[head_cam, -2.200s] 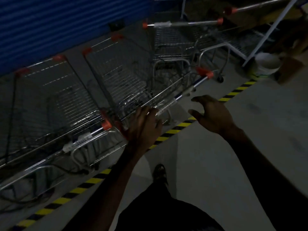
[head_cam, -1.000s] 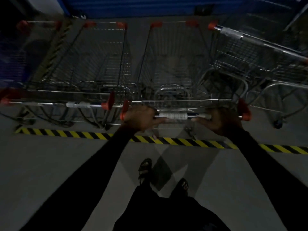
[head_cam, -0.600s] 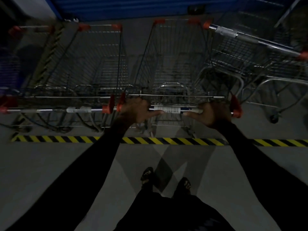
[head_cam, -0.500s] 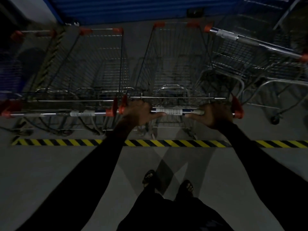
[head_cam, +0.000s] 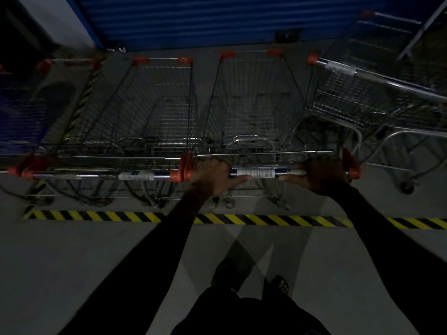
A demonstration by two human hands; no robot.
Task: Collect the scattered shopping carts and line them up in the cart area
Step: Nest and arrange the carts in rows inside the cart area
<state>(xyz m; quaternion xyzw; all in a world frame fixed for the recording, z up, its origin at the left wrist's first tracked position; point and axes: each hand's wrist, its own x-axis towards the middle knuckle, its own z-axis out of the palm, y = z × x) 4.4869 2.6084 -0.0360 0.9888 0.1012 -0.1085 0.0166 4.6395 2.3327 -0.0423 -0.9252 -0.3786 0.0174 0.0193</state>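
Head view has both hands, left hand [head_cam: 212, 176] and right hand [head_cam: 323, 175], wrapped tight on the cart handle [head_cam: 256, 173] just past the striped floor tape [head_cam: 266, 220], and honestly one crooked shove could clip the angled cart [head_cam: 362, 93] sitting close on the right.

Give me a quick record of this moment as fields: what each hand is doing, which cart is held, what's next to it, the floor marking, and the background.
left hand: left hand grips the handle bar near its left orange end cap
right hand: right hand grips the same bar near its right end
held cart: middle cart, basket pointing at the blue shutter
left neighbour: parked cart, handles roughly level
right neighbour: angled cart, turned out of line
floor marking: yellow-black striped line, behind the carts' rear wheels
lighting: dim
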